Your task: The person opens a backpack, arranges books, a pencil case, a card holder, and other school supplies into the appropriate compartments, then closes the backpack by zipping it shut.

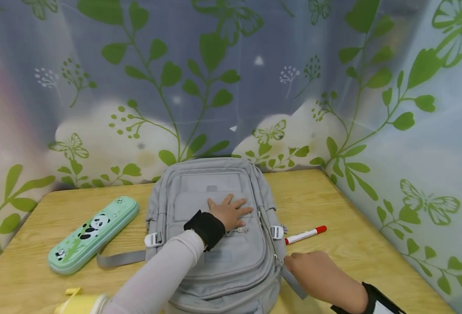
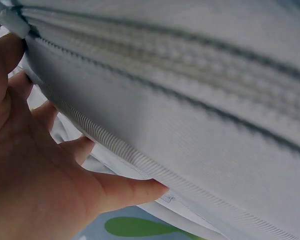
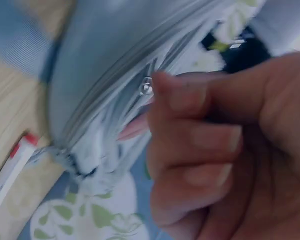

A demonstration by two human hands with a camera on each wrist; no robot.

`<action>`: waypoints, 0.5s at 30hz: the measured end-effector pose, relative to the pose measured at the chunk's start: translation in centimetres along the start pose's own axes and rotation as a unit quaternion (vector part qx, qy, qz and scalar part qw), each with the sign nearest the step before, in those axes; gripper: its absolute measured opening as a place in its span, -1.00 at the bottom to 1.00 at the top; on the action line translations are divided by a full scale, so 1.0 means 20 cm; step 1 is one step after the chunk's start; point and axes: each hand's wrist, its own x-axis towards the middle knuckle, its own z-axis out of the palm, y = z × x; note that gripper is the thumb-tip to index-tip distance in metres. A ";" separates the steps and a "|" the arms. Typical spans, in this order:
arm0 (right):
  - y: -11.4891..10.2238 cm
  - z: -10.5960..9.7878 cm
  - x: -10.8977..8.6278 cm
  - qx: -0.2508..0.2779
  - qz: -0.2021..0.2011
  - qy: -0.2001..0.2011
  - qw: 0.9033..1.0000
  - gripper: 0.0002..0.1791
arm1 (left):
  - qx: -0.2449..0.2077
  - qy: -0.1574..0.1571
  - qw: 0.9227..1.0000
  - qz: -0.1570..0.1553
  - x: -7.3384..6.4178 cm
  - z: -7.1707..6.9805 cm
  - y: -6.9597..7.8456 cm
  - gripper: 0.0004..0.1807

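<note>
The right hand (image 1: 317, 272) had its fingers curled, pinching a zip pull (image 3: 146, 87) on the bag (image 1: 235, 248); the left hand's (image 1: 229, 214) fingers lay spread across its front. The bag lay mid-table, its top reaching the table's (image 1: 356, 253) back edge. Just beside it, towards the right edge, lay a marker (image 1: 305, 234); towards the left edge, a green case (image 1: 93, 235).

The backpack (image 1: 213, 182) is looked down on by the head camera. From very near, both wrist cameras are pointed across it. The marker (image 1: 304, 235) beside it is shared by head and right wrist views.
</note>
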 end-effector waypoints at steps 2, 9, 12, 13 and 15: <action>-0.03 -0.03 -0.04 0.043 -0.010 -0.030 0.999 -0.75 | -0.003 -0.001 1.000 0.000 -0.01 -0.01 0.00 -0.40; -0.15 -0.09 -0.05 0.127 -0.077 -0.096 0.984 -0.59 | 0.008 0.013 1.000 0.000 -0.03 0.01 0.01 -0.41; -0.22 -0.09 -0.02 0.134 -0.117 -0.087 0.980 -0.61 | 0.009 0.008 1.000 -0.004 -0.04 0.00 0.01 -0.41; -0.24 -0.09 -0.01 0.145 -0.122 -0.083 0.978 -0.64 | 0.010 0.008 1.000 -0.004 -0.04 0.01 0.01 -0.41; -0.28 -0.08 0.01 0.176 -0.118 -0.094 0.973 -0.71 | 0.015 0.009 1.000 -0.003 -0.04 0.01 0.00 -0.41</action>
